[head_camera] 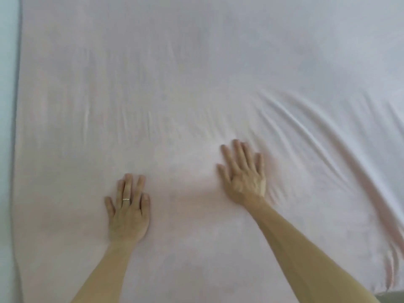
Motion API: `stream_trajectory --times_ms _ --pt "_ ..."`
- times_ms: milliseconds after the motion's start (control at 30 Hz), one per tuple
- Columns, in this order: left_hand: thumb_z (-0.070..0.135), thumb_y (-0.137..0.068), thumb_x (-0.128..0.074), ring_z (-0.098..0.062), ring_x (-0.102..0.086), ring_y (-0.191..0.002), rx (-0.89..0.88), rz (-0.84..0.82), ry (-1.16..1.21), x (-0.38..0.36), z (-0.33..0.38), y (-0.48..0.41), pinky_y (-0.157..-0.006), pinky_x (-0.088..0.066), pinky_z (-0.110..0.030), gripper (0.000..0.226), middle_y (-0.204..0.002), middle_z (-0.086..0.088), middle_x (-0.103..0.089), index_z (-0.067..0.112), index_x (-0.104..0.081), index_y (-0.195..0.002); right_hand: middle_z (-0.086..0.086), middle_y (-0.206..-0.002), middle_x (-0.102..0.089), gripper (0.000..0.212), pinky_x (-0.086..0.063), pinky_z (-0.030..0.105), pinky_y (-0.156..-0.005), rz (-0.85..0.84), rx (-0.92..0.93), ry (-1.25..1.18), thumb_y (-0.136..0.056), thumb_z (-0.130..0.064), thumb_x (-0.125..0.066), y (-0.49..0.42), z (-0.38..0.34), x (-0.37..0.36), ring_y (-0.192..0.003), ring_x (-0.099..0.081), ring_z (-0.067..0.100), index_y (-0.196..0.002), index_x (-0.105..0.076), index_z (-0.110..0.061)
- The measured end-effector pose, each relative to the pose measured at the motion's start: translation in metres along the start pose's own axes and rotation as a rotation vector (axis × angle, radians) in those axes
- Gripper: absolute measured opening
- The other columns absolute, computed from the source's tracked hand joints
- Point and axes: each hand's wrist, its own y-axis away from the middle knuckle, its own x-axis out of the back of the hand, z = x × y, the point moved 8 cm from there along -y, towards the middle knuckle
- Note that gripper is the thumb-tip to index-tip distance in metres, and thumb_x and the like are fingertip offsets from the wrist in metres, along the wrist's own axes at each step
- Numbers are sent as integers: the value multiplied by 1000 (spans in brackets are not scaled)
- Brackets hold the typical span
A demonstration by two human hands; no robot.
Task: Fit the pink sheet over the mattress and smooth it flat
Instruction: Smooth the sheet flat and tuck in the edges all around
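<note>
Hands: both flat on the pink sheet (175, 84), palms down, fingers straight, nothing gripped, set well apart from each other
Left hand (129, 213): low and left of centre, fingers close together, ring (126, 199) on one finger, pressing a pretty smooth-looking patch
Right hand (242, 173): further up and to the right, fingers a bit fanned, slightly blurry, right at the near end of the wrinkles (306, 127)
Pink sheet: spread across pretty much the whole view, covering the bed; mattress hidden underneath, so can't see it directly
Left side: straight sheet edge against a pale strip (8, 106), looks lined up
Wrinkles: a fan of long ridges from beside the right hand out toward the right edge, plus faint short creases up the middle
Bottom right corner (391, 270): gathered and puckered, dropping over the bed's edge; can't tell if properly tucked
Feel, at a guess: thin, soft, light, probably a bit stretchy; zero stiffness, so drags along under a palm and bunches up ahead of it
Where to grab: flat palms for smoothing, sweeping out toward the right edge; for the stubborn ridges, probably better to pinch the hem near that right corner and pull taut than to rub harder
Progress, roughly: on and mostly flat, with work left on the right third
Risk: too hard a push to one side = far corner popped loose, or wrinkles just shoved elsewhere
</note>
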Motion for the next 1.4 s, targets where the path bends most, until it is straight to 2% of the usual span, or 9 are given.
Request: stream_trajectory --times_ms 267,367,500,600,733,833,1033,1267,1400 --pt "50 -96 -11 -11 5 -151 -1 26 -31 -8 0 -3 -118 3 -53 59 -164 12 6 42 0 -154 -5 -165 11 64 6 60 -118 -113 -601 57 -96 -64 -11 18 186 65 -152 11 16 -155 2 -42" --pt "39 -96 -31 -25 -27 -146 -39 179 -81 2 5 -6 -115 -11 -54 57 -160 -3 -28 31 -29 -153 1 -166 2 65 2 59 -119 -28 -360 26 -98 -56 -21 5 116 50 -153 5 20 -157 -7 -35" --pt "20 -91 -45 -41 -52 -98 -61 473 -91 39 46 -24 -85 -42 -53 33 -117 -24 -55 10 -59 -119 -1 -165 -13 58 -5 56 -120 -16 38 -32 -100 -51 -30 9 -16 8 -153 -4 18 -156 -21 -35" --pt "27 -95 -45 -38 -49 -127 -289 441 9 40 127 -34 -105 -31 -56 45 -142 -16 -49 16 -52 -138 -4 -166 -6 56 -1 55 -121 -73 153 -56 -103 -49 -27 9 -43 -7 -152 4 13 -156 -16 -38" --pt "40 -95 -37 -27 -25 -148 -454 206 21 -4 215 -17 -115 -18 -60 58 -160 -4 -28 28 -36 -151 -11 -165 2 59 -2 49 -123 -76 132 15 -99 -63 -24 -8 58 16 -151 7 8 -154 -9 -47" --pt "43 -94 -35 -26 -17 -150 -378 173 -84 -23 217 -13 -117 -10 -57 59 -162 -2 -23 32 -32 -152 -11 -165 5 64 1 47 -123 -54 -238 38 -96 -69 -18 -10 215 56 -152 6 10 -154 -4 -48" --pt "26 -78 -45 -42 -50 -108 -241 147 -161 0 255 -27 -94 -39 -55 48 -125 -23 -52 10 -61 -119 -4 -166 5 65 3 57 -119 -100 -754 -23 -97 -63 -21 63 399 111 -152 6 15 -156 -5 -41" --pt "34 -89 -37 -36 -35 -141 -614 33 -48 -39 436 38 -109 -26 -65 57 -155 -8 -36 25 -47 -144 0 -165 -9 59 -5 54 -121 7 -161 -53 -100 -51 -27 66 253 79 -153 -4 19 -156 -18 -34" --pt "46 -95 -23 -26 -13 -151 -493 -58 -122 -85 441 60 -112 -13 -68 60 -164 3 -15 37 -20 -155 -9 -165 5 57 -8 50 -122 -35 -225 -83 -103 -55 -19 146 334 61 -152 8 12 -156 -2 -42"
